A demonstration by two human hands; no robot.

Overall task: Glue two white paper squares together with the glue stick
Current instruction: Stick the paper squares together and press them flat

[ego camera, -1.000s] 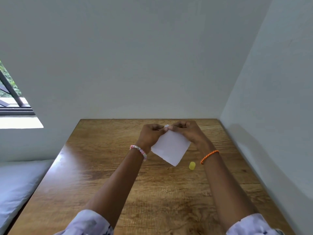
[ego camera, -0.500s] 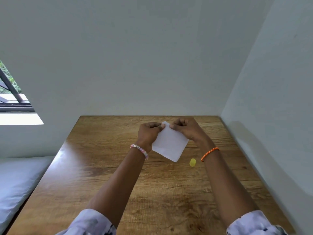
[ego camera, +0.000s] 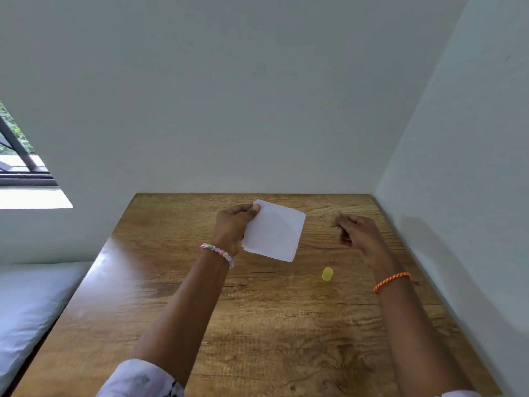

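— Pulled away from the paper (ego camera: 274, 232) with the right hand (ego camera: 356, 233) since 0.5 s ago, and drawn off to the right, now well apart from it.

— Closed on anything over there?

— Seemingly on nothing. Loosely curled, somewhat blurred, with no object seen inside.

— And held how, then?

— Pinched by the left hand (ego camera: 233, 229) only, at the left edge near the top corner, thumb in front and other fingers behind. Kept up in the air above the far part of the table (ego camera: 257, 325), a little tilted, not resting on the wood.

— 1 sheet or 2?

— Cannot tell for sure. Looks like 1 white square, with a slightly rough lower edge. Possibly 2 squares lying exactly together, but no second edge clearly seen.

— So already glued?

— Probably, judging from only 1 white shape in view and no other square anywhere on the wood. Not proven, though.

— What about the glue stick?

— Not found in the picture. Only a small yellow cap (ego camera: 327, 274) lying on the table, between the 2 forearms and nearer to the right one.

— Left to do, then?

— Likely little: perhaps pressing flat once more, laying down the result, and putting back the cap, if the stick is somewhere out of view.
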